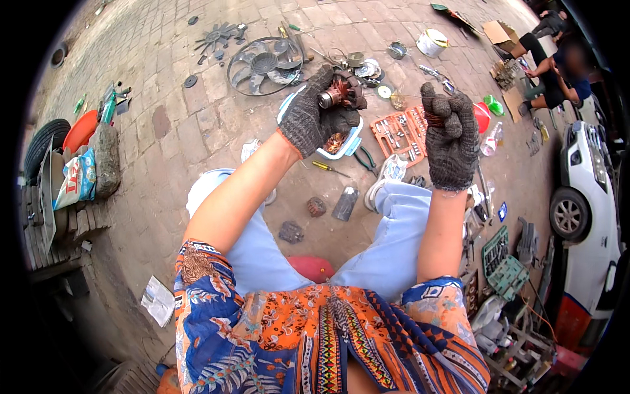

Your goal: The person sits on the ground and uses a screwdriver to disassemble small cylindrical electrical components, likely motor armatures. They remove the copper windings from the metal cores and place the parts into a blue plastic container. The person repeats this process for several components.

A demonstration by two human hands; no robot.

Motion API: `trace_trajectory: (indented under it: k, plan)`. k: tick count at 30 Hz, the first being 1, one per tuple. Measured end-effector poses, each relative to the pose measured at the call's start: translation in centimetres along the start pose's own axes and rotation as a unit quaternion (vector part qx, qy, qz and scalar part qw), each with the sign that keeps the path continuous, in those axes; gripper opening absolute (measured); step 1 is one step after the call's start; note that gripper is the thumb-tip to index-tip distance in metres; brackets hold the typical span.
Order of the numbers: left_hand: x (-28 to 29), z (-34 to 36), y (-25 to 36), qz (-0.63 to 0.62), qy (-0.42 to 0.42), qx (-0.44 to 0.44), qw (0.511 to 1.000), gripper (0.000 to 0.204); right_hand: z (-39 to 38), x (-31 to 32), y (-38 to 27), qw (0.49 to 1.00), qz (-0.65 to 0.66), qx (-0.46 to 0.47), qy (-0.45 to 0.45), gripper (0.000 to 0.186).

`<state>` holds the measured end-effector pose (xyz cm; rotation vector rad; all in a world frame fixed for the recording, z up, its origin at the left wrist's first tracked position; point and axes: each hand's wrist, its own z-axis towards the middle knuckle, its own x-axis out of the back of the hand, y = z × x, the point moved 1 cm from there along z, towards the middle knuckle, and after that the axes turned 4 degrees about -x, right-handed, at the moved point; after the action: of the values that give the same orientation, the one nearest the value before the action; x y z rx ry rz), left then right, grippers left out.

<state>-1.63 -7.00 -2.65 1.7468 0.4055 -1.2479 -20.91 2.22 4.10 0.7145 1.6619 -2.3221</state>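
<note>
My left hand (308,118), in a dark grey knitted glove, grips a blackened motor armature (336,96) with copper windings and a metal end. Off to the right my right hand (451,138), gloved the same way, is raised with its fingers curled closed. Copper-coloured wire shows at those fingers, and a thin strand (400,98) seems to run between the two hands. Beneath the left hand stands a blue and white plastic tub (351,147), partly hidden, with copper wire scraps (335,142) inside.
Around me lie an orange socket set case (400,131), pliers (365,159), a yellow screwdriver (330,169), a round fan (266,64) and a white bucket (432,43). A green tool case (504,264) and a white car (590,217) are right. Another person (558,75) sits far right.
</note>
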Motion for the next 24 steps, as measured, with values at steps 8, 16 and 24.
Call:
trace_trajectory:
  k: [8, 16, 24]
  plan:
    - [0.1, 0.4, -0.3, 0.179, 0.058, 0.093, 0.978, 0.027, 0.6, 2.5, -0.2, 0.995, 0.092, -0.038, -0.015, 0.011]
    - [1.1, -1.1, -4.0, 0.179, 0.001, 0.232, 0.956, 0.046, 0.0, 0.1, 1.4, 0.988, 0.134, -0.071, -0.024, 0.011]
    - [3.3, -1.4, -6.3, 0.074, -0.053, 0.312, 0.946, 0.048, -0.6, -1.3, 1.7, 0.998, -0.029, -0.032, -0.042, 0.009]
